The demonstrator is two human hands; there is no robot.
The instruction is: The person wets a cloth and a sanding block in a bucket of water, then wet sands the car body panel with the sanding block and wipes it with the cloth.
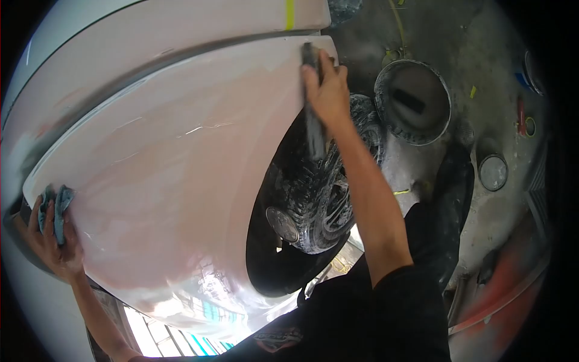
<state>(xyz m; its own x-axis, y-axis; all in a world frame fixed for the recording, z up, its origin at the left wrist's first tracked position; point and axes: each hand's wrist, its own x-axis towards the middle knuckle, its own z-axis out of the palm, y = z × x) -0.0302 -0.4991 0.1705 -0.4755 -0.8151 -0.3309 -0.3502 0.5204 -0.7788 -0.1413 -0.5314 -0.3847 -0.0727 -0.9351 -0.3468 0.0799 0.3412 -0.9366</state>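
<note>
Right grip (330,99): closed round long dark block (314,136), at narrow end of pale panel (175,163); best kept flat, lightly pressed. Left grip (62,247): holds blue cloth (62,204) between fingers, at panel's opposite end.

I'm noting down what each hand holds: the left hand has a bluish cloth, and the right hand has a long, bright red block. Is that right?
Not quite: the head view shows that the long block in the right hand is dark grey, not red. The left hand does hold a bluish cloth.
</note>
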